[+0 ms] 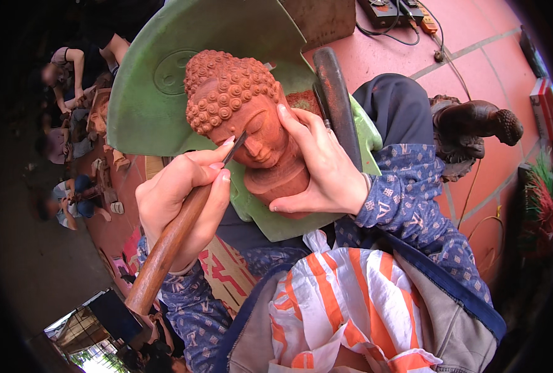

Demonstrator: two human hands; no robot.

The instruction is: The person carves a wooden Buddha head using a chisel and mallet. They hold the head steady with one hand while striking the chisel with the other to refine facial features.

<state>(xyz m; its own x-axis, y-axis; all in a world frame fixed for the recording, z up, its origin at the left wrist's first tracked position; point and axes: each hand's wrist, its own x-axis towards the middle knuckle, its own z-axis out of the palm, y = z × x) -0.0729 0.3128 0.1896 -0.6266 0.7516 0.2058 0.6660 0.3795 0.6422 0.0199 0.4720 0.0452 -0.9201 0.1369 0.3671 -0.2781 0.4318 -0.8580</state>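
A reddish-brown carved wooden Buddha bust [275,130] with curled hair lies tilted on a green plastic sheet [146,102] over my lap. My left hand [186,193] is closed in a pen-like grip round a carving knife [174,239] with a long wooden handle. Its thin dark blade meets the face beside the nose, near the inner corner of an eye. My right hand [323,165] clasps the bust, fingers along the cheek and thumb on the chest below the neck.
A dark padded bar [339,102] stands right of the bust. On the pink tiled floor are a dark carved figure [472,133], a black box with cables [388,11] and a red-and-white box [545,109]. Several people sit working at the far left.
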